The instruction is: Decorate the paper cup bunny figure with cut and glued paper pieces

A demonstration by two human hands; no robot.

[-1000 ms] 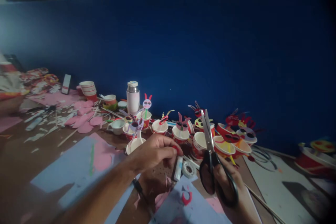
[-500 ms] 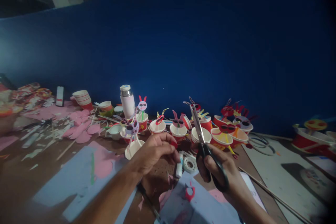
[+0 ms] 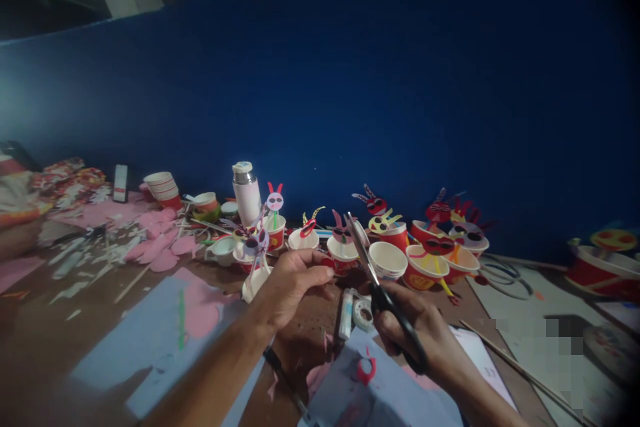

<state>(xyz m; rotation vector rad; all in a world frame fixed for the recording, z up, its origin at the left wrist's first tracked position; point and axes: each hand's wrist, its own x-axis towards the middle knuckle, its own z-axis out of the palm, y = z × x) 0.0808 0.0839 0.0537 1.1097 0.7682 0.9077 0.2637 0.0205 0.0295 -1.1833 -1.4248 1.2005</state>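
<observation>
Head camera: on my feed, the left hand hangs above the table, thumb and forefinger pinched on a small red piece. I see the right hand curled around black-handled scissors, their blades close together, pointing up and away. Near both, a glue stick lies beside a tape roll. Paper cups, some bearing cut-out faces, stand beyond; a red scrap rests on blue paper.

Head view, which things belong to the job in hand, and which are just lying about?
Likely in the job:
- scissors, in the right hand
- red scrap, in the left hand
- blue paper

Apparently just lying about:
- flask
- mug
</observation>
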